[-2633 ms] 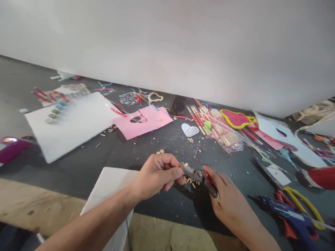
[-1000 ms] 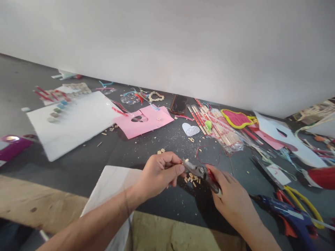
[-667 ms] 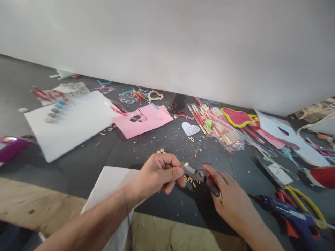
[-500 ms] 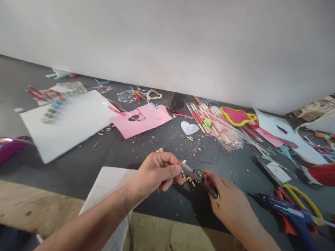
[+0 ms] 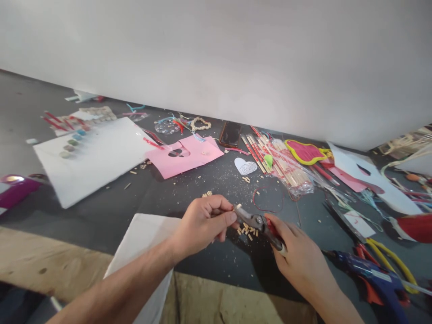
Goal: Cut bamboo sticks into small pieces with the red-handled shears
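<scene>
My right hand (image 5: 300, 256) is wrapped round the handles of a pair of pruning shears (image 5: 259, 222), whose red and light-coloured grips show in part. The blades point left, to the fingertips of my left hand (image 5: 209, 222). That hand is pinched closed on a thin wooden stick, mostly hidden by my fingers; a short pale end of the stick (image 5: 239, 206) shows at the blades. Below the shears lie several short cut wooden pieces (image 5: 248, 231) on the dark tabletop, and another small cluster of pieces (image 5: 207, 194) sits behind my left hand.
Behind my hands lie a white paper heart (image 5: 245, 166), a bag of wooden sticks (image 5: 286, 166), a phone (image 5: 230, 134) and pink paper (image 5: 185, 157). To the right are a blue glue gun (image 5: 371, 270) and yellow-handled scissors (image 5: 393, 261). White boards (image 5: 97, 153) lie to the left.
Both hands and the shears have shifted very slightly right in the picture, along with the scene. More cut pieces show below the shears. Both grips are held as before.
</scene>
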Motion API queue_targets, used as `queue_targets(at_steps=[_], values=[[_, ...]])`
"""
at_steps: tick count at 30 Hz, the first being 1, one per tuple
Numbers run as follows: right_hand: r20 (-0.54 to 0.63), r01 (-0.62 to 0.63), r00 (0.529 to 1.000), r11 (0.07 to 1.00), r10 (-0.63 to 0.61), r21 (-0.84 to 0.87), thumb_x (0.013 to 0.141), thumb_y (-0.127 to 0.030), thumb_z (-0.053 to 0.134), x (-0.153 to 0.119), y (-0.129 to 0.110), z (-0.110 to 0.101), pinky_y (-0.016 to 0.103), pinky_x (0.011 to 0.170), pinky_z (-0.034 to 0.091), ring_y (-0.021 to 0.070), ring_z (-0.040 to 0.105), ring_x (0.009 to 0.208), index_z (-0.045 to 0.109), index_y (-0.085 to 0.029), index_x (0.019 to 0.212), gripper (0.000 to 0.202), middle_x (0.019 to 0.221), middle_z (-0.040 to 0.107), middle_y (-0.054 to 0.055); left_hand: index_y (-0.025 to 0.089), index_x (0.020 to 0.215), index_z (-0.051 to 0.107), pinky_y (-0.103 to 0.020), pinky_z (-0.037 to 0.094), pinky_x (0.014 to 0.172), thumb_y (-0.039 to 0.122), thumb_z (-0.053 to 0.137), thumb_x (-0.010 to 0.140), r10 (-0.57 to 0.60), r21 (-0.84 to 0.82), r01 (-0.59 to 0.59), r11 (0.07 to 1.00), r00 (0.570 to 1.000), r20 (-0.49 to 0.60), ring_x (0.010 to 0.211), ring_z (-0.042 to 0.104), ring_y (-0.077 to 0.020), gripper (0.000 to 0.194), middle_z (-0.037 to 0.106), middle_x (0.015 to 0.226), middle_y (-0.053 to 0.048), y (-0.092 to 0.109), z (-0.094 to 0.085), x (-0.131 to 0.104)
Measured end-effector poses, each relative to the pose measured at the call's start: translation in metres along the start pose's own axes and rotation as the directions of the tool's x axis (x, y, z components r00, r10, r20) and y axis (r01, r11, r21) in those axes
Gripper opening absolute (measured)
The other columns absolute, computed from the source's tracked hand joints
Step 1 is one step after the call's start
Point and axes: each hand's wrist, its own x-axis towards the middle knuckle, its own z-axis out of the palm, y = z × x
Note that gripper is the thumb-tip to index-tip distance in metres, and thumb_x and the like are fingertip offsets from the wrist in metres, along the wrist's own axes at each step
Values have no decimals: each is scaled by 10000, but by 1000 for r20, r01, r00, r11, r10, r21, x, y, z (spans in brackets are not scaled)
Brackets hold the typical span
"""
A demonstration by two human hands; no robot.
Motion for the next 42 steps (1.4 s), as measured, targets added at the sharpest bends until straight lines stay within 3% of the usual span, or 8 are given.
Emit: queue_targets(at_steps=[4, 11, 18, 29, 34, 37, 42], values=[[19, 33, 999, 999, -33, -9, 770, -131, 446, -1, 1, -2, 376, 814, 474, 218, 582, 951, 386, -230, 1269, 512, 1098, 610, 69, 113, 696, 567, -145, 322, 364, 215, 600, 775, -9, -103, 18, 995, 996, 84, 354, 453, -26, 134, 680, 650, -43, -1, -2, 0], [40, 90, 995, 996, -91, 25, 761, -139, 465, -2, 2, -4, 361, 813, 485, 208, 581, 949, 347, -234, 1297, 556, 1090, 603, 71, 125, 626, 541, -144, 206, 292, 257, 659, 745, -102, -304, 181, 935, 961, 257, 297, 410, -31, 213, 689, 597, -57, -2, -7, 2], [-7, 99, 995, 995, -99, 0, 765, -159, 458, -8, -3, 4, 343, 727, 516, 205, 636, 820, 439, -200, 1211, 448, 968, 660, 75, 118, 638, 549, -142, 237, 316, 254, 644, 758, -55, -287, 110, 952, 979, 196, 306, 376, -15, 205, 685, 600, -53, 0, -6, -1], [-45, 29, 999, 998, -27, 48, 760, -138, 461, 1, -3, -5, 328, 796, 486, 195, 605, 928, 441, -224, 1228, 476, 1070, 631, 64, 131, 720, 568, -143, 363, 329, 310, 609, 775, -13, -13, 14, 1000, 999, 43, 368, 485, -44, 192, 667, 655, -23, 8, -3, -4], [5, 44, 999, 994, -45, 96, 768, -114, 450, 1, -3, -3, 342, 862, 459, 192, 564, 990, 371, -222, 1297, 545, 1118, 593, 66, 123, 661, 557, -129, 301, 311, 298, 636, 761, -39, -159, 53, 986, 995, 91, 324, 450, -28, 216, 669, 596, -25, 7, -2, -6], [22, 55, 998, 993, -58, 105, 776, -116, 449, 2, -2, -2, 351, 871, 457, 194, 550, 1017, 350, -223, 1310, 554, 1141, 579, 69, 125, 642, 539, -128, 247, 286, 299, 664, 737, -93, -282, 136, 950, 982, 162, 301, 431, -30, 234, 675, 583, -36, 3, -4, -3], [12, 81, 997, 993, -82, 81, 747, -123, 470, -1, 2, 0, 341, 823, 489, 195, 604, 934, 409, -216, 1276, 541, 1077, 626, 69, 131, 610, 510, -131, 170, 263, 309, 701, 693, -161, -366, 230, 902, 964, 211, 268, 390, -26, 274, 664, 539, -38, 0, -3, 2]])
